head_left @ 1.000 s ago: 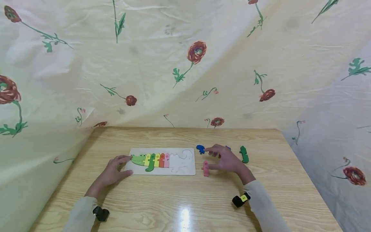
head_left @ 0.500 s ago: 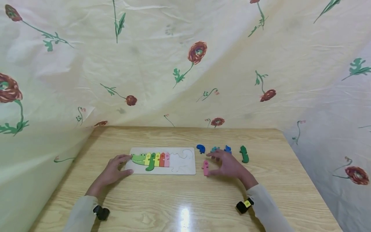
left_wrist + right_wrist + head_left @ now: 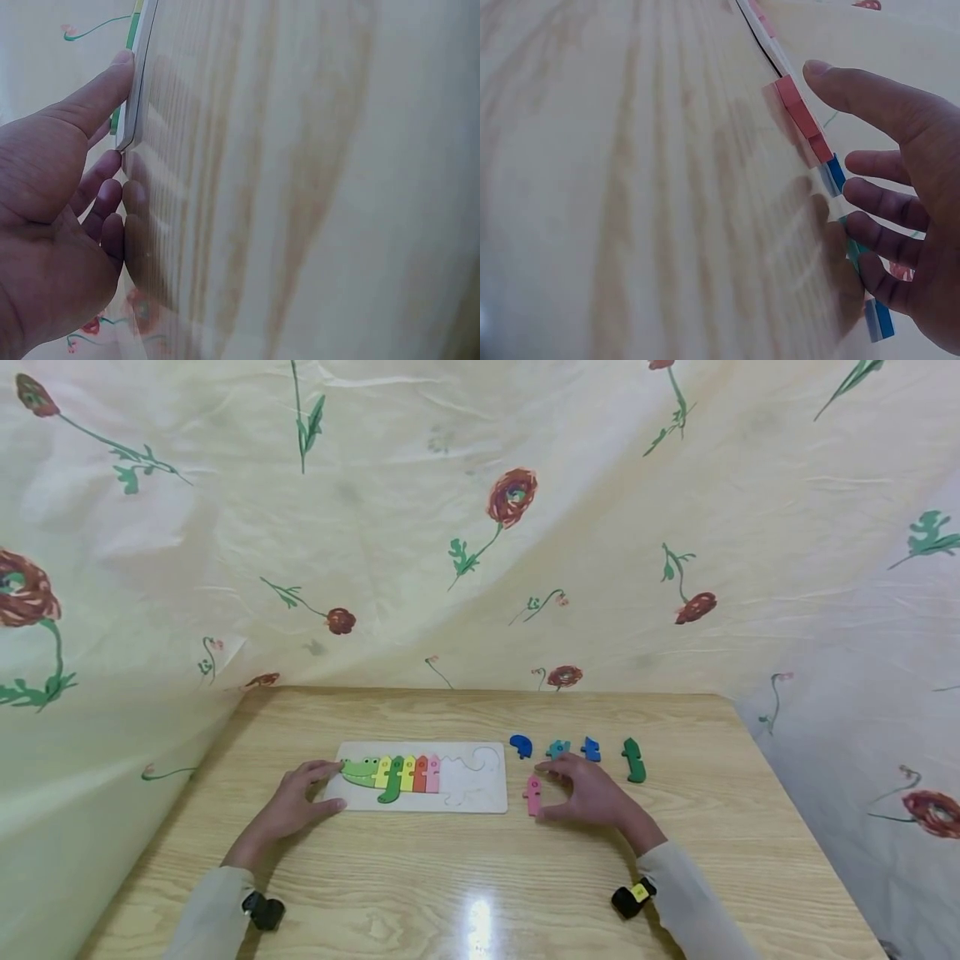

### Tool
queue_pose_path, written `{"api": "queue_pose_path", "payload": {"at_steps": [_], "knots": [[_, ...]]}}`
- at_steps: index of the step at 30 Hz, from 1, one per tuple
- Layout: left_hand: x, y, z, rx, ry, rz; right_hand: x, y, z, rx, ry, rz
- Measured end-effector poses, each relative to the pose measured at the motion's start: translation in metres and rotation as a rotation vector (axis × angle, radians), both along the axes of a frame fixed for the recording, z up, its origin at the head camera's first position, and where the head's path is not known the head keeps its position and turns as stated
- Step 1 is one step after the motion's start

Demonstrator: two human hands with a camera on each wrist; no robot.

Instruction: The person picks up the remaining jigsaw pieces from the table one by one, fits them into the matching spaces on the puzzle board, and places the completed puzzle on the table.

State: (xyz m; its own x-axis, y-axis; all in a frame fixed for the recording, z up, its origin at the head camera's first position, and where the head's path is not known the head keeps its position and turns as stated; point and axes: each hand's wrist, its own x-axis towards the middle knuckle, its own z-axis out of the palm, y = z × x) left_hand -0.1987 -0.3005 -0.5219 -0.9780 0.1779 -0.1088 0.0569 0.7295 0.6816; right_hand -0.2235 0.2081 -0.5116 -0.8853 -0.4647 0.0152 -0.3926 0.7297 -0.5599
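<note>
In the head view, a white puzzle board [image 3: 480, 802] bears a crocodile's green head piece [image 3: 360, 772] and several coloured body pieces, the last a light pink one [image 3: 432, 772]. My left hand [image 3: 296, 802] rests at the board's left end, index finger by the crocodile's head and thumb at the near corner. A darker pink puzzle piece [image 3: 532, 795] lies on the table just right of the board. My right hand [image 3: 588, 793] is beside it, thumb and index finger spread near its two ends. The right wrist view shows the thumb [image 3: 840, 82] apart from the pink piece [image 3: 802, 116].
Behind my right hand lie a dark blue curved piece [image 3: 521, 746], a teal piece [image 3: 558, 748], a blue piece [image 3: 591, 749] and a long green piece [image 3: 633, 760]. A flowered cloth [image 3: 420, 543] hangs behind the wooden table [image 3: 420, 877].
My right index finger has drawn back from the dark blue curved piece toward the pink one. The curved piece has turned a little. My left hand and the board keep their places.
</note>
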Motion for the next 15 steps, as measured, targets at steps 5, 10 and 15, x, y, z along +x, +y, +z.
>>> {"api": "queue_pose_path", "payload": {"at_steps": [5,10,15], "knots": [[-0.0006,-0.0006,-0.0001,-0.006,0.008,-0.002,0.0001,-0.0017,0.0010,0.018,-0.004,0.006],[-0.0006,-0.0007,-0.0002,-0.007,0.024,-0.009,-0.0003,-0.0023,0.0010,0.028,-0.017,0.002],[0.0000,-0.0010,-0.0009,-0.001,0.028,-0.010,-0.0007,-0.0036,-0.0003,0.038,-0.029,0.002]]}}
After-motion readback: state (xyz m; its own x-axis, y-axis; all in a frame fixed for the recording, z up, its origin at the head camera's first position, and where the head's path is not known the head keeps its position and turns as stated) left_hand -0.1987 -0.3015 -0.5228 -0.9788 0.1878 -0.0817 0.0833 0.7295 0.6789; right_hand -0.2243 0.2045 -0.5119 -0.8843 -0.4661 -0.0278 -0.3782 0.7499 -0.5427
